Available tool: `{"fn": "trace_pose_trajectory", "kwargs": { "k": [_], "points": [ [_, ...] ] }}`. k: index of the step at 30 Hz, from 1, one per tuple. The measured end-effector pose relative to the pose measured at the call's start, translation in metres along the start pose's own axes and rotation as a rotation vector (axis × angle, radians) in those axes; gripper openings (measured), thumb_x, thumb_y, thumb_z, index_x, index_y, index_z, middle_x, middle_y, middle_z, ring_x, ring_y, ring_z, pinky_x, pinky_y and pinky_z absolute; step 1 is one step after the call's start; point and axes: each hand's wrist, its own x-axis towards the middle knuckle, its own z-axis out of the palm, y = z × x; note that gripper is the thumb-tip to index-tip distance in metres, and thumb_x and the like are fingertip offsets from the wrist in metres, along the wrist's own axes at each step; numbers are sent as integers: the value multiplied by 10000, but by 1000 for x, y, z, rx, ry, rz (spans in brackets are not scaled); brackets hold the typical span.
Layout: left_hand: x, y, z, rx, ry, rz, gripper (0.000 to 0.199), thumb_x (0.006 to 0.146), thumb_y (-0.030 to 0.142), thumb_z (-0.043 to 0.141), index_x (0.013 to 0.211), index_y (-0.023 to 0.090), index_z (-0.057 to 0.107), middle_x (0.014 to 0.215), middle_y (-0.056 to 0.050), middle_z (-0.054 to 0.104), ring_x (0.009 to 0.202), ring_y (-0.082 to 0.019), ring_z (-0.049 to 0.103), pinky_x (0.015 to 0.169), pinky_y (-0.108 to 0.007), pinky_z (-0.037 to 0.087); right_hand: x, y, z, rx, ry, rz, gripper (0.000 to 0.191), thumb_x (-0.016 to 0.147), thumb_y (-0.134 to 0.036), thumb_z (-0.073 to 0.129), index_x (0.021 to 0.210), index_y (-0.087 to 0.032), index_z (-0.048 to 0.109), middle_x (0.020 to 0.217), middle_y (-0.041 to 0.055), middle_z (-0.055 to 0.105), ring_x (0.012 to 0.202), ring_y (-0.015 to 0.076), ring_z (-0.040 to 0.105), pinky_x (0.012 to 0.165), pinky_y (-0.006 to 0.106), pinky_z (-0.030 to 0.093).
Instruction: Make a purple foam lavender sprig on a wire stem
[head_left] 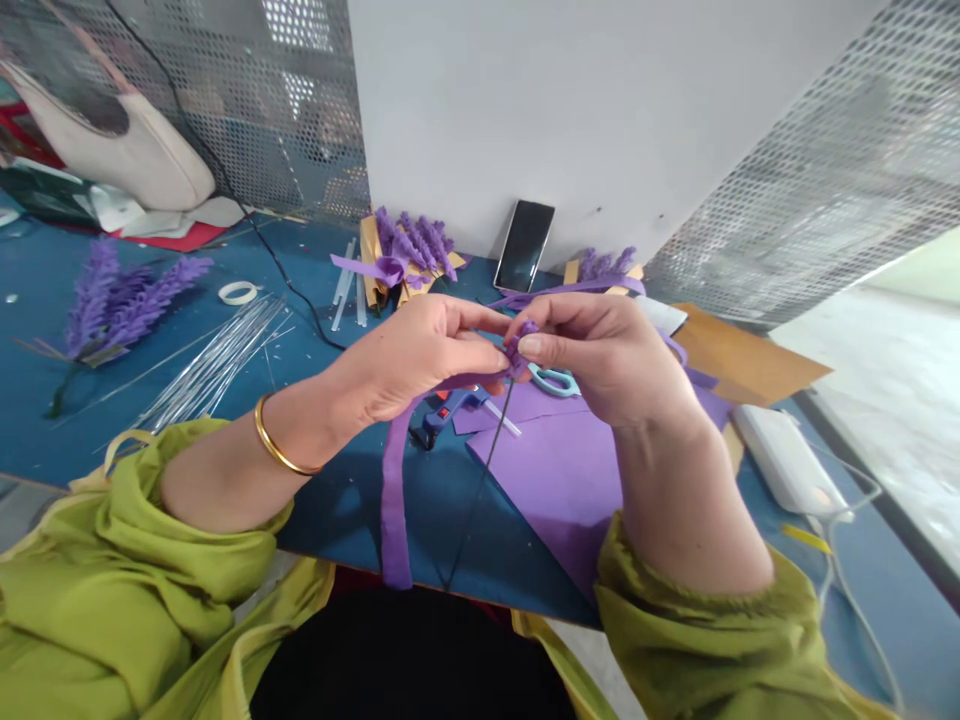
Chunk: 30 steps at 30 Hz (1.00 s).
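A small purple flower head [523,340] on a thin dark stem [487,465] is held between my two hands, above the middle of the table. My right hand [592,345] pinches the flower head from the right with thumb and finger. From the other side, my left hand [427,350] is closed on a purple strip [394,500], which trails down past the table's front edge. Below the hands lie a blue glue gun [454,405] with a clear stick and light-blue-handled scissors [555,381], partly hidden. Purple sheets [562,480] spread beneath my right arm.
Purple flower sprigs [124,300], a tape roll [238,292] and a bundle of wires [217,360] lie left. Behind are more purple flowers [416,245], glue sticks [345,285] and a phone [525,245] leaning on the wall. A white power bank [787,460] with cables sits right.
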Motion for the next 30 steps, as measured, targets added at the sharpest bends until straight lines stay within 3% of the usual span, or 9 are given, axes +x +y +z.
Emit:
{"fn": "trace_pose_trajectory", "kwargs": {
  "k": [9, 21, 26, 30],
  "points": [
    [0, -1, -2, 31, 9, -10, 117, 785, 193, 657, 774, 156, 768, 723, -54, 726, 682, -150, 663, 667, -271, 516, -1, -3, 0, -10, 34, -10, 181, 738, -326, 827, 737, -184, 716, 675, 8, 685, 618, 156, 639, 583, 300, 498],
    [2, -5, -4, 118, -12, -27, 127, 754, 245, 783, 835, 149, 762, 821, -82, 770, 697, -150, 677, 636, -266, 517, 0, -1, 8, -39, 10, -31, 105, 781, -259, 779, 749, -179, 719, 659, 1, 697, 599, 157, 656, 575, 297, 515],
    [3, -4, -6, 73, -1, 8, 91, 782, 228, 763, 832, 151, 763, 787, -69, 761, 695, -150, 688, 664, -267, 535, 1, 2, 11, -82, 113, -92, 151, 775, -299, 783, 840, -164, 764, 728, 6, 699, 624, 130, 621, 569, 265, 494],
    [0, -8, -19, -29, 89, -37, 62, 754, 189, 767, 782, 137, 749, 813, -82, 765, 696, -157, 694, 635, -259, 538, 3, 3, 5, -88, 263, -103, 244, 838, -358, 736, 990, -170, 768, 682, -15, 627, 590, 90, 539, 548, 232, 438]
  ]
}}
